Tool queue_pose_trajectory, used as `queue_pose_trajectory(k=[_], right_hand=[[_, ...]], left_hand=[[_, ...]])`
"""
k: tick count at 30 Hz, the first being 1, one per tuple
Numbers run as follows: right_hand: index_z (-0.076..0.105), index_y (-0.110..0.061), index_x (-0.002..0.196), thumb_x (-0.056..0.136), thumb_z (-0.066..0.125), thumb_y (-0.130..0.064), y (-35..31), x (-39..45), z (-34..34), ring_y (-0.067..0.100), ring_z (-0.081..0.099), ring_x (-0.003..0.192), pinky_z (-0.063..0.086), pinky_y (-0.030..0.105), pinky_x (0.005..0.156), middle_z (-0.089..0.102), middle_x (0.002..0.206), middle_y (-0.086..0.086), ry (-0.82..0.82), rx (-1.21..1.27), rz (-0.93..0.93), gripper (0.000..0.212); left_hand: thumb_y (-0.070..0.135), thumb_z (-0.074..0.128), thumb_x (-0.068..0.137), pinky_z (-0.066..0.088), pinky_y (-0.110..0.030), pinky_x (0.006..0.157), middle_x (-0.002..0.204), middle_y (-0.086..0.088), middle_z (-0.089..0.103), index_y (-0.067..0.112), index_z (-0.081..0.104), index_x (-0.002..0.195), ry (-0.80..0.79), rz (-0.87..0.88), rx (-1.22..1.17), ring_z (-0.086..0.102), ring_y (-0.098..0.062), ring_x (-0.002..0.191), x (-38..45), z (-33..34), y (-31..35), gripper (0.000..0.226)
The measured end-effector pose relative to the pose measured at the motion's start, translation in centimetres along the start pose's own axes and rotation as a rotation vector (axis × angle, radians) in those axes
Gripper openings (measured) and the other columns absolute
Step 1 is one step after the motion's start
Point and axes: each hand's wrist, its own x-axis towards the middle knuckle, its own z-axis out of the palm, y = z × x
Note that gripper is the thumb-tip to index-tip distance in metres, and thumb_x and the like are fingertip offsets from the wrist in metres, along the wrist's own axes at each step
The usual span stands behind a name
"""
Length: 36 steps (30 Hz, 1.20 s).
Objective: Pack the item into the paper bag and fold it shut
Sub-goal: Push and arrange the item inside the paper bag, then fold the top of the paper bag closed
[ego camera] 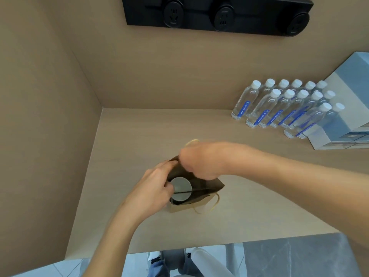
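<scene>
Pale round item [180, 189] deep inside open paper bag [207, 188] on desk [139, 136]. Left hand [153, 186] pinching near rim, right hand [197, 162] gripping far rim. Risk: uneven pull tipping or tearing bag; loose handle [211, 206] caught in fold.

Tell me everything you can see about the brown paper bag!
The brown paper bag stands upright on the light wooden table, mouth open toward the camera. It looks like kraft paper, dark inside, with thin tan cord handles drooping over the near side and one loop poking up behind. A pale round cup-like item sits inside. The left hand grips the bag's left edge, and the right hand holds its far rim.
</scene>
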Motion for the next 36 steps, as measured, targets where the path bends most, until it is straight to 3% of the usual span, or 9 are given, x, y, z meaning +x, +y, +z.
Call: queue_pose_trajectory(k=[3,8,11,14,17,21,26,30,36], right_hand=[[0.051,-0.018,0.060,0.081,0.048,-0.012,3.4,-5.0,-1.6,0.030,0.055,0.060,0.049,0.034,0.051,0.055,0.064,0.003,0.325,0.329,0.023,0.022],[0.064,-0.021,0.099,0.087,0.052,0.005,8.4,-7.4,5.3,0.020,0.067,0.064,0.056,0.028,0.063,0.072,0.093,0.002,0.770,1.011,0.022,0.031],[0.047,-0.025,0.127,0.080,0.045,0.022,9.1,-4.6,12.2,0.025,0.059,0.059,0.055,0.026,0.060,0.055,0.128,0.010,0.715,1.225,0.123,0.065],[0.021,-0.049,0.142,0.077,0.060,0.009,8.6,-2.0,16.5,0.019,0.060,0.065,0.054,0.033,0.072,0.035,0.146,-0.017,0.496,1.337,0.038,0.096],[0.007,-0.069,0.133,0.067,0.077,-0.013,7.9,0.0,17.9,0.013,0.062,0.064,0.051,0.029,0.065,0.042,0.137,-0.019,0.401,1.358,-0.101,0.112],[0.027,-0.059,0.135,0.068,0.080,-0.015,6.8,1.9,17.8,0.019,0.054,0.065,0.050,0.039,0.068,0.042,0.138,-0.027,0.513,1.446,-0.125,0.095],[0.049,-0.045,0.125,0.074,0.075,-0.017,6.2,2.3,18.2,0.015,0.055,0.066,0.050,0.036,0.069,0.061,0.112,0.026,0.622,1.518,-0.086,0.064],[0.051,-0.045,0.125,0.075,0.073,-0.016,5.9,2.3,18.5,0.014,0.055,0.064,0.051,0.035,0.068,0.063,0.107,0.026,0.635,1.528,-0.078,0.062],[0.049,-0.052,0.123,0.076,0.072,-0.022,5.8,2.5,18.6,0.014,0.049,0.062,0.041,0.034,0.065,0.057,0.070,0.021,0.620,1.508,-0.057,0.061]], left_hand=[[0.012,0.050,0.086,0.041,-0.013,0.057,0.122,0.019,0.047,0.039,0.043,0.136,0.019,0.019,0.049,0.056,0.011,0.064,0.0,-0.1,-0.6,0.058],[0.041,0.051,0.090,0.046,-0.021,0.071,0.143,0.028,0.035,0.057,0.031,0.138,0.060,0.142,0.006,0.059,-0.013,0.084,-0.5,-0.5,-1.0,0.054],[0.056,0.066,0.077,0.046,-0.014,0.060,0.143,0.034,0.035,0.058,0.019,0.143,0.126,0.149,-0.249,0.055,-0.007,0.057,-1.6,-0.2,-2.2,0.081],[0.050,0.091,0.051,0.051,-0.021,0.058,0.147,0.035,0.029,0.059,0.000,0.144,0.092,0.017,-0.426,0.061,-0.022,0.063,-2.6,1.3,-4.5,0.130],[0.050,0.094,0.042,0.056,-0.041,0.079,0.149,0.032,0.026,0.062,-0.002,0.141,0.050,-0.064,-0.372,0.064,-0.031,0.088,-2.5,3.3,-5.1,0.139],[0.039,0.094,0.054,0.054,-0.059,0.084,0.148,0.023,0.036,0.057,0.013,0.144,0.048,-0.069,-0.479,0.058,-0.042,0.107,-1.1,4.1,-4.9,0.123],[0.031,0.094,0.059,0.055,-0.061,0.079,0.145,0.019,0.039,0.050,0.024,0.143,0.058,-0.046,-0.523,0.059,-0.046,0.100,-0.2,3.3,-5.4,0.111],[0.032,0.094,0.058,0.051,-0.066,0.082,0.141,0.007,0.043,0.035,0.038,0.125,0.061,-0.067,-0.544,0.059,-0.046,0.096,0.1,2.9,-5.9,0.087],[0.037,0.086,0.065,0.050,-0.022,0.068,0.137,0.028,0.039,0.026,0.045,0.105,0.001,-0.027,-0.303,0.052,-0.020,0.085,0.4,3.4,-5.8,0.059]])
